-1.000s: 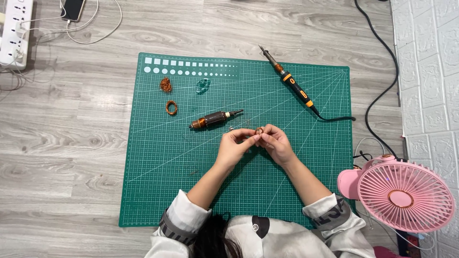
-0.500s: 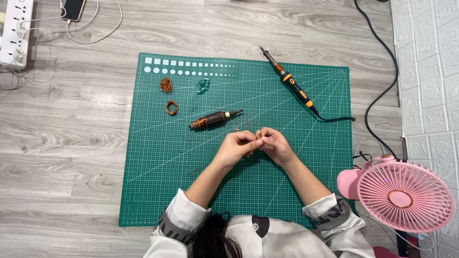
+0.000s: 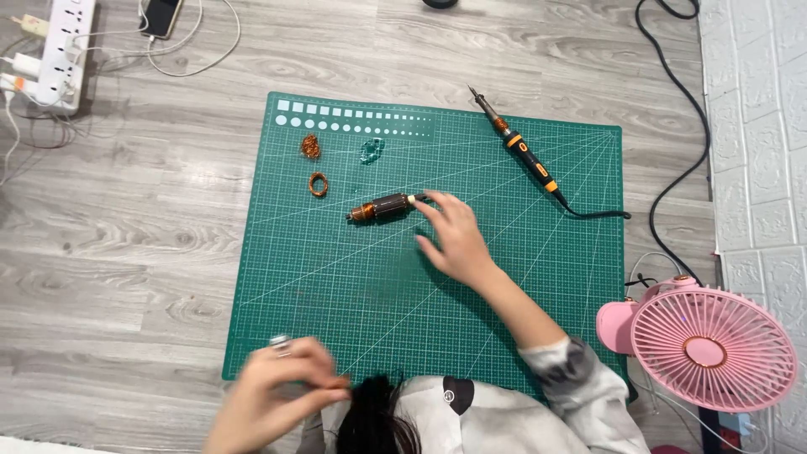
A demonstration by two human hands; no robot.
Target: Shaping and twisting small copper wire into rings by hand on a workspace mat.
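My right hand reaches over the green cutting mat with its fingers spread. Its fingertips touch the shaft end of a small motor armature, black with copper ends, which lies on the mat. My left hand is pulled back to the mat's near left corner and is blurred. Its fingers are pinched on what looks like a small copper wire piece. A copper wire ring, a copper tangle and a small teal bit lie left of the armature and beyond it.
A black and orange soldering iron lies at the mat's far right, its cord trailing off to the right. A pink fan stands at the near right. A power strip and a phone lie at the far left on the wooden floor.
The hands, which were together at the mat's middle on a small copper piece, have parted. The left drew back to the near left; the right reached out to the armature.
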